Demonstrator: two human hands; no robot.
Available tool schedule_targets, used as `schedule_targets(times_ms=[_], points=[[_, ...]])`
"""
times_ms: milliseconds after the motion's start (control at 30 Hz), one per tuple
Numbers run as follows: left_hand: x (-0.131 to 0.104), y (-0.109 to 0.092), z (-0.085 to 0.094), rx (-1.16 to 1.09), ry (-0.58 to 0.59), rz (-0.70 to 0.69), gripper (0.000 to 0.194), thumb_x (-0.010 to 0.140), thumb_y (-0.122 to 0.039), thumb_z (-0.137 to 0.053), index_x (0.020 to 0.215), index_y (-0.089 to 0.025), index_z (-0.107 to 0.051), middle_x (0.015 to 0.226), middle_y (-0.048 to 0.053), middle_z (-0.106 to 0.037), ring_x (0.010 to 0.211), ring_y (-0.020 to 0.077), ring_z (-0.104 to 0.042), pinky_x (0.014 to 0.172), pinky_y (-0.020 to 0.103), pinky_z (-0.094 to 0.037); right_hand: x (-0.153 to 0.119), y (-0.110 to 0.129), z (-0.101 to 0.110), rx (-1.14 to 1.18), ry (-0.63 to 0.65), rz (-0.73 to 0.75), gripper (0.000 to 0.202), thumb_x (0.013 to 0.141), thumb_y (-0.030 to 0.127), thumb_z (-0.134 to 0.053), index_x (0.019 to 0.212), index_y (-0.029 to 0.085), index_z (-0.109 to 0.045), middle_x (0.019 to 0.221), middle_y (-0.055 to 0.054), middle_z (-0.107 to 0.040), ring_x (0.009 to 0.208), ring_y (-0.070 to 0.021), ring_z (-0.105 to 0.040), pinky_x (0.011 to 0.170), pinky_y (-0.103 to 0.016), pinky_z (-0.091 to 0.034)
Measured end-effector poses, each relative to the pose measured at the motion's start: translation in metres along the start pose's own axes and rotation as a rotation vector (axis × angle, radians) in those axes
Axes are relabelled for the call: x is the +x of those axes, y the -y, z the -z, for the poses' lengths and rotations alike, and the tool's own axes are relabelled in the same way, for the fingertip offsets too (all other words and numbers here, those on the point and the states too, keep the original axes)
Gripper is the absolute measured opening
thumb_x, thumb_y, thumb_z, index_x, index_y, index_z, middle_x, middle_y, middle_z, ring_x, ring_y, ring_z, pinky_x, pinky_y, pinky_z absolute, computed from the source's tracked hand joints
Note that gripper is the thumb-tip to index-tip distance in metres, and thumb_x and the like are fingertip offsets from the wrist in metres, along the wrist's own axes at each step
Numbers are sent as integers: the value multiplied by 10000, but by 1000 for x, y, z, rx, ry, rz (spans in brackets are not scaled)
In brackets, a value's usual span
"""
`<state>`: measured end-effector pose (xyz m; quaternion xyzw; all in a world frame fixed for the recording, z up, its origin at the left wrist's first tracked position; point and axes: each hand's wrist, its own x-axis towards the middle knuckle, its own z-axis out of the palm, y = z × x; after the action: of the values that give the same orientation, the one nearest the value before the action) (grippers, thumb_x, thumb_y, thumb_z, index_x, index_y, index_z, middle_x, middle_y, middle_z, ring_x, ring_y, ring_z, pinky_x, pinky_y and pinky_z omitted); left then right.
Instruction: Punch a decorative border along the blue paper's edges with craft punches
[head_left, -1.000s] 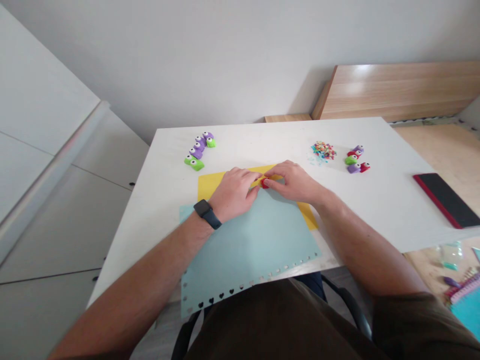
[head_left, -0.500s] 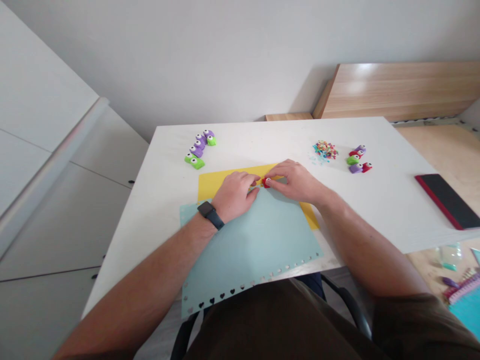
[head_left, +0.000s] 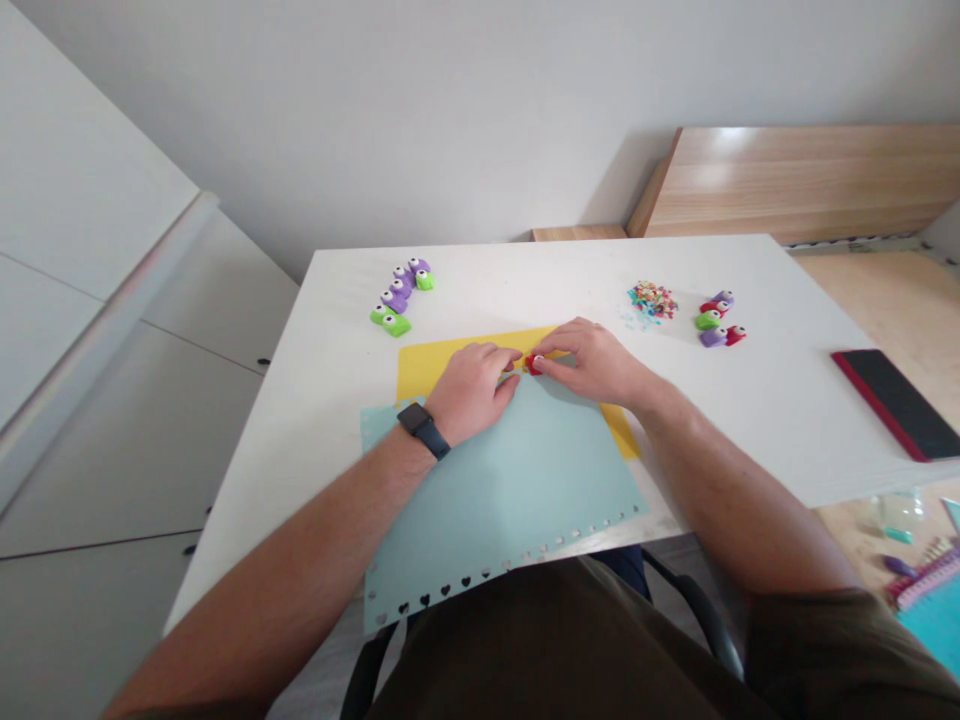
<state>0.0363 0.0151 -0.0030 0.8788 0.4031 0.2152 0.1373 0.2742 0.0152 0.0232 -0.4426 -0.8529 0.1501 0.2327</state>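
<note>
A light blue sheet of paper (head_left: 495, 480) lies over a yellow sheet (head_left: 424, 368), with heart-shaped holes along its near edge. My left hand (head_left: 472, 390), with a dark watch on its wrist, holds the blue paper near the far edge, its fingers curled and thumb on the sheet. Closed around a small red paper punch (head_left: 535, 364) with a white eye, my right hand (head_left: 589, 360) has it at that same edge. The punch sits just beyond the left fingertips. Fingers partly hide it, and whether it is pressed down I cannot tell.
Purple and green eyed punches (head_left: 397, 296) form a group at the back left of the white table (head_left: 300, 400). At the right are a heap of colourful paper bits (head_left: 652, 300), more punches (head_left: 721, 322) and a black-and-red phone-like slab (head_left: 896, 405).
Both hands, the red punch and the sheets stay nearly in place. The whole view has shifted very slightly.
</note>
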Motion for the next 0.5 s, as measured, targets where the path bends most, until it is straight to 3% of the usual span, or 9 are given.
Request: schedule_targets(times_ms=[333,500], points=[[-1,-2,1,-15,-49,-26,299,1037,-234,-539,1283,-149,-686,1152,133,-743,1113,279,-657,1030,471,-523,-1,2,1,-5,-9,-46,213,1019,301,-636,1002,239,-839,1070,-55,-838,1038,-255,-738,1016,-432,-508],[-1,-3,2,-38,-77,-66,384,1052,-201,-483,1395,-202,-656,1214,122,-713,1164,273,-627,1062,470,-504,-1,0,-1,-21,-34,-97,216,1019,334,-639,1022,243,-835,1078,-55,-836,1060,-267,-732,1033,-438,-500]])
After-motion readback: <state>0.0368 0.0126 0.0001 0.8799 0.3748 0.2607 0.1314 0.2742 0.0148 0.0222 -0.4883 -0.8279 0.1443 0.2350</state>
